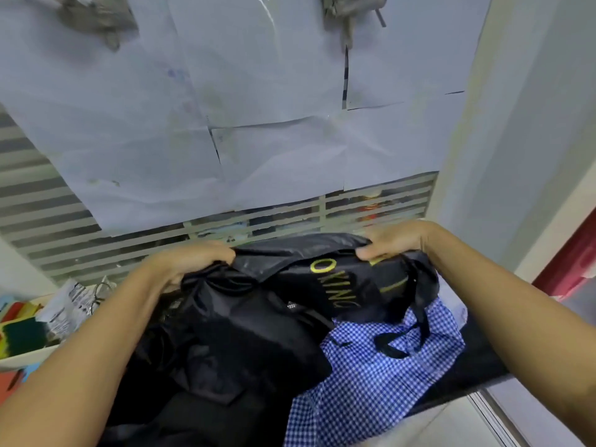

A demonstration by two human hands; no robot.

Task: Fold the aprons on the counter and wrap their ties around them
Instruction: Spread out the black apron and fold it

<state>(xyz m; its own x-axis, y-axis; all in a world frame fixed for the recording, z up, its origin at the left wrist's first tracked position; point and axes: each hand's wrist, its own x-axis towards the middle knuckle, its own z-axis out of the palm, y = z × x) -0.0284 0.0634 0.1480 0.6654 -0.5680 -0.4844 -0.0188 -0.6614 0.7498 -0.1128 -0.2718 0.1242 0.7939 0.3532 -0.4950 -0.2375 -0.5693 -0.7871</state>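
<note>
Head view: both hands have the black apron point(290, 279) by its top edge, left hand point(190, 262) bunching one corner, right hand point(396, 241) pinching the other, over the pile on the counter point(483, 359), with a blue gingham cloth point(371, 382) partly under it. I'd pull the edge taut and even before folding, keeping the dangling tie point(422, 317) free.

The black apron point(251, 324) you hold is slick cloth with a faint sheen. The checked cloth point(371, 375) beside it looks matt and woven; the paper sheets point(225, 91) are creased.
</note>
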